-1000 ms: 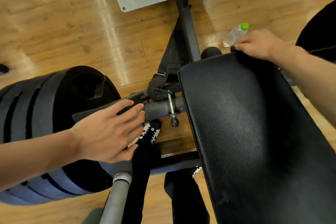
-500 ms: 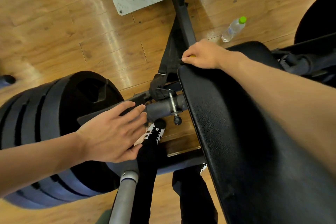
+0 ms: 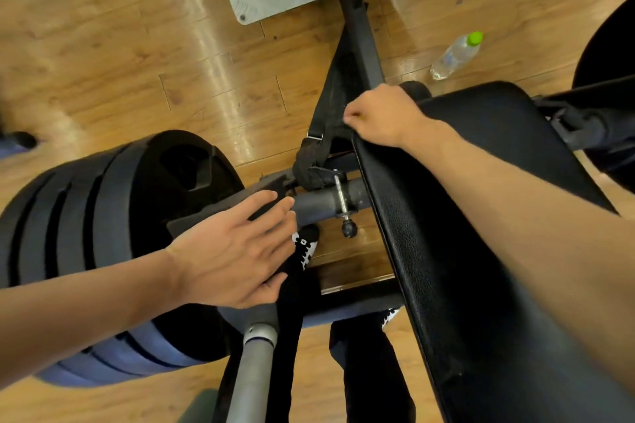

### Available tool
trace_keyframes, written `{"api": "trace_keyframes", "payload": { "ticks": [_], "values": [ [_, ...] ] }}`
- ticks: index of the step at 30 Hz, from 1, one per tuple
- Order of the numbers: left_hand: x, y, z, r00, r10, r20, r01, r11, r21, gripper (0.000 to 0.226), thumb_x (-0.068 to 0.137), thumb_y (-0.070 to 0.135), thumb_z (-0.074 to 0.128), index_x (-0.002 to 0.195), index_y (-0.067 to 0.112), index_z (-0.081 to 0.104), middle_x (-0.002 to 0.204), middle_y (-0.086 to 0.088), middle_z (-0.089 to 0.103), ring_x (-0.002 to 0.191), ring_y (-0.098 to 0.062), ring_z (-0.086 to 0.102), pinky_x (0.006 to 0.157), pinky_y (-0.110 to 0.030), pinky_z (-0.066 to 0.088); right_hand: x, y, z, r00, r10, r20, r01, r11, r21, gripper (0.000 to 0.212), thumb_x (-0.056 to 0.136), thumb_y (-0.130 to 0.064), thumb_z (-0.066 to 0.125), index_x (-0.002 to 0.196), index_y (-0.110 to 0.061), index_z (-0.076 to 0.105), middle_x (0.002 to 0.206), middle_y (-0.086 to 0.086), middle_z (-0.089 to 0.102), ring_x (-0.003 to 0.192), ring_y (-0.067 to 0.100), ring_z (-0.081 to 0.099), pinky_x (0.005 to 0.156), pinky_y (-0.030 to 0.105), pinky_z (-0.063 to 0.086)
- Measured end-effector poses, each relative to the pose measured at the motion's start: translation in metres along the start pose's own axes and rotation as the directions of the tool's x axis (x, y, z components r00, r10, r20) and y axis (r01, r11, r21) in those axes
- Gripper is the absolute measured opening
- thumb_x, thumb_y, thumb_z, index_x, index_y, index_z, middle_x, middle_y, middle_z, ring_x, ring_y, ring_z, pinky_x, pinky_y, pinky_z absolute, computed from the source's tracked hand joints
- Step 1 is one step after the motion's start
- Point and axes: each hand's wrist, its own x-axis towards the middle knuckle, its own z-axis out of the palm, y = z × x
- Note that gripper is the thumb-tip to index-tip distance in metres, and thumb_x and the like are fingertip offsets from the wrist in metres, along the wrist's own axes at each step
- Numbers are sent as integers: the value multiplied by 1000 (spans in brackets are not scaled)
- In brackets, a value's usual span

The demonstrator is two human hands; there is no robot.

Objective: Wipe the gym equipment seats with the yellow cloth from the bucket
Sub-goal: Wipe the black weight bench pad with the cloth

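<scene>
The left hand (image 3: 233, 247) stays spread flat, fingers straight, on the weight plates (image 3: 103, 216). The right hand (image 3: 381, 117) has slid along the far end of the seat pad (image 3: 481, 251), from its right corner to its left corner. The pad is black, grained and faintly glossy. The right fingers are curled over the pad's edge. The yellow cloth is hidden, so whether they grasp it cannot be told. Beyond, a water bottle (image 3: 455, 57) lies on the wooden floor (image 3: 137, 45).
</scene>
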Motion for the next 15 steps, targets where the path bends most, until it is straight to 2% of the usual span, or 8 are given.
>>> {"api": "trace_keyframes", "payload": {
  "ticks": [3,5,8,11,13,15],
  "values": [
    [-1,-2,1,1000,4,2,-4,1000,1,58,96,53,47,107,2,73,123,-24,67,127,-42,56,115,-54,25,2,-4,1,986,-147,78,144,989,36,27,100,-35,54,112,-24,75,107,4,74,103,31,66,84,38,50],
    [-1,-2,0,1000,5,3,-5,1000,0,58,97,52,46,107,1,72,123,-25,67,127,-43,56,115,-54,24,-7,19,-5,988,-151,39,150,988,44,29,99,-35,54,109,-19,76,106,8,74,101,33,66,86,38,49],
    [0,-1,0,1000,-1,2,1,1000,-3,58,97,51,44,107,0,71,123,-26,66,127,-43,56,115,-54,24,-27,84,-21,996,61,-68,-64,997,-42,37,97,-37,52,108,-11,75,107,22,72,102,42,65,87,41,49],
    [0,0,1,1000,-6,-1,6,1000,-4,59,98,50,43,107,-1,70,123,-27,66,127,-44,56,116,-54,24,-51,139,-38,940,328,-91,-337,935,-112,31,100,-31,56,117,-12,72,117,28,68,111,48,60,97,48,48],
    [0,-1,2,1000,-4,-6,4,1000,4,59,98,50,41,107,-2,70,123,-27,66,127,-44,56,115,-54,24,-51,134,-38,910,404,-97,-411,908,-82,30,99,-28,57,117,-10,72,116,29,67,110,50,59,97,49,48],
    [0,-2,1,1000,3,-11,-3,1000,10,60,98,50,42,107,-2,70,123,-27,66,127,-44,56,115,-54,24,-41,106,-30,921,370,-124,-379,923,-64,29,99,-27,57,112,-8,73,109,31,68,101,51,61,89,49,52]
  ]
}}
